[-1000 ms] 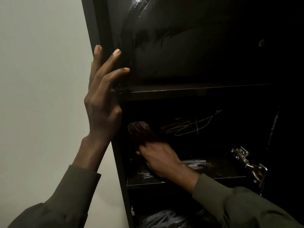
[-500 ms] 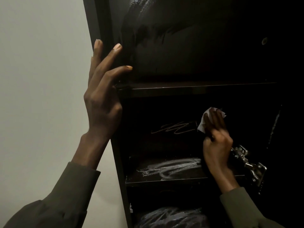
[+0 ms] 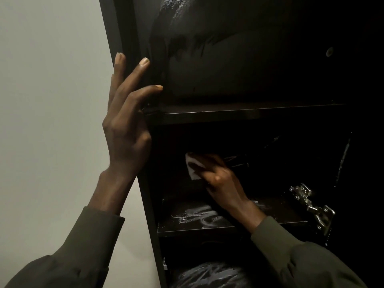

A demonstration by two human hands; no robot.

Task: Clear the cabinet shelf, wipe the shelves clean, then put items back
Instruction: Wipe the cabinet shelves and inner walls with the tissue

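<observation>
Deep inside, right hand [image 3: 222,179] half-hides white cloth [image 3: 192,168] (murky) — presses

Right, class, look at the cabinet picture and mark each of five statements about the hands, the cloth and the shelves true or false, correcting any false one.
1. The left hand rests with straight fingers against the cabinet's left side panel. True.
2. The right hand presses a white cloth inside the cabinet. True.
3. The cloth lies on the upper shelf. False: it is below that shelf, in the middle compartment.
4. Whitish wipe streaks show on the lower shelf. True.
5. The metal hinge is on the cabinet's left side. False: it is on the right.
</observation>
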